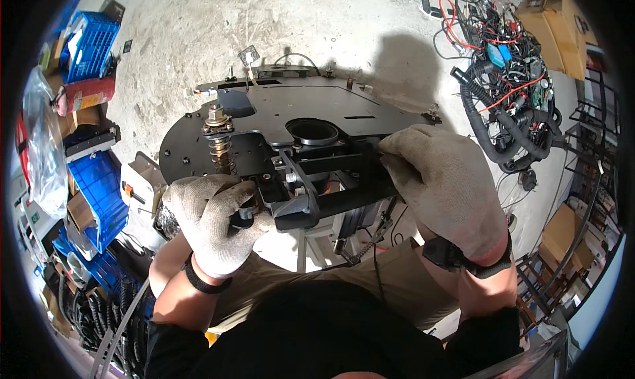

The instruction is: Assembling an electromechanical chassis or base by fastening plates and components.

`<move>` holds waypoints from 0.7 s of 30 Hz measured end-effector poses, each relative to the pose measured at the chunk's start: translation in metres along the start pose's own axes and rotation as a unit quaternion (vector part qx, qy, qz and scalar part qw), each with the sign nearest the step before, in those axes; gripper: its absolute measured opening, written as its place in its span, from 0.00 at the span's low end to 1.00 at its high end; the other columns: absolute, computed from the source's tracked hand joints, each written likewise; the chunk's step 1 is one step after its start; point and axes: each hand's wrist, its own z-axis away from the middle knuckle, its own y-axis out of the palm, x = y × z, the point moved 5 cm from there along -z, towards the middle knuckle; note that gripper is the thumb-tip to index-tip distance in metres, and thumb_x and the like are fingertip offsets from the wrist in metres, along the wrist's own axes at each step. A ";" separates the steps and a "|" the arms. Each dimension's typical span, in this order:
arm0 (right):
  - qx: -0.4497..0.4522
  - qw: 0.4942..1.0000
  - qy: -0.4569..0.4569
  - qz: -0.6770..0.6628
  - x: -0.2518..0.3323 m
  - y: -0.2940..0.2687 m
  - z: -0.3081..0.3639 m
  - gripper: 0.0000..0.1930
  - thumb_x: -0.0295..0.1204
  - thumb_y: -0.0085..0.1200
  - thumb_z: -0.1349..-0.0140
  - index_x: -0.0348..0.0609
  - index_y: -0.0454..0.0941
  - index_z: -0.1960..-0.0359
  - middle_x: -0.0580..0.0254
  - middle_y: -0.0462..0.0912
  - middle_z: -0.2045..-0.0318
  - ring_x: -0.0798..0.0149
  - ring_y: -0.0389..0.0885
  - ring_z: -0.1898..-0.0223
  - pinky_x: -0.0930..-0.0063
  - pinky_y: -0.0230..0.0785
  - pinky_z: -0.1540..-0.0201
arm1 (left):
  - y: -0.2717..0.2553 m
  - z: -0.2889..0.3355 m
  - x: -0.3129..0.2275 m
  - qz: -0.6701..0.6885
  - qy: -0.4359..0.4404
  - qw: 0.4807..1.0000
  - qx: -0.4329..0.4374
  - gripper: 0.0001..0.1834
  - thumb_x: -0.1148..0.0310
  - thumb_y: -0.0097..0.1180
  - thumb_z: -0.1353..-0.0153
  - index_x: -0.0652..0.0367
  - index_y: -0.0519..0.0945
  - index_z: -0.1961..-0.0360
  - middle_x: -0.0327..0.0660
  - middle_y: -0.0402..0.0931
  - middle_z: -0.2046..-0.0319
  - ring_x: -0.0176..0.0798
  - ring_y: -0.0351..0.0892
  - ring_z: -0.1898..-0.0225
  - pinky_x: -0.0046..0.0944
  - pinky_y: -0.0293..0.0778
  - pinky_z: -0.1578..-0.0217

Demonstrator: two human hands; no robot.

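1. Main item: a black base plate (pixel 390 116) with a rounded left end and a matt, flat top. It lies in front of the wearer's lap, above the concrete floor (pixel 178 42).
2. Plate features: a round opening (pixel 311 132) with a metallic rim sits near the plate's middle. Slots are cut through the top, and small dark fasteners dot its left end.
3. Fitted parts: an upright bolt with a coil spring (pixel 220 153), brass-toned with a nut at the top, stands on the plate's left part. A black bracket (pixel 297 204) with angled arms and bright bolt heads projects from the plate's near edge.
4. Left hand (pixel 215 223): gloved in off-white knit, at the plate's near left edge, below the spring. The fingers are curled and closed on a small dark cylindrical part (pixel 243 217); the forearm rises from below with a black band at the wrist.
5. Right hand (pixel 450 187): gloved likewise, at the plate's near right edge, back upward, fingers bent inward to the bracket's right end. The fingertips are partly hidden, so I cannot tell whether they grip anything.
6. Surroundings: a tangled heap of wiring (pixel 509 75) lies right of the plate, with a cardboard box (pixel 552 32) beyond it. Left of the plate stand a blue crate (pixel 94 45) and a red cylinder (pixel 87 96).
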 end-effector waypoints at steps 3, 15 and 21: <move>0.002 0.999 0.001 0.035 0.004 -0.002 0.001 0.07 0.25 0.61 0.39 0.41 0.86 0.59 0.52 0.85 0.66 0.44 0.85 0.62 0.57 0.77 0.58 | 0.000 -0.002 -0.002 -0.012 0.001 1.000 -0.001 0.24 0.52 0.77 0.53 0.53 0.86 0.59 0.41 0.80 0.59 0.49 0.74 0.55 0.50 0.68 0.52; 0.020 0.994 -0.059 0.095 0.021 0.004 0.000 0.03 0.26 0.60 0.40 0.41 0.80 0.70 0.54 0.81 0.73 0.47 0.83 0.67 0.56 0.75 0.62 | -0.001 -0.003 -0.001 -0.019 -0.002 1.000 -0.006 0.25 0.48 0.76 0.51 0.52 0.86 0.58 0.42 0.80 0.58 0.49 0.74 0.55 0.51 0.67 0.49; 0.024 0.982 -0.050 0.179 0.036 0.007 0.003 0.03 0.29 0.58 0.37 0.46 0.80 0.67 0.58 0.85 0.73 0.59 0.89 0.68 0.65 0.82 0.64 | 0.001 -0.008 -0.003 -0.023 0.014 1.000 0.008 0.28 0.44 0.76 0.52 0.53 0.86 0.58 0.39 0.81 0.59 0.47 0.75 0.55 0.50 0.64 0.50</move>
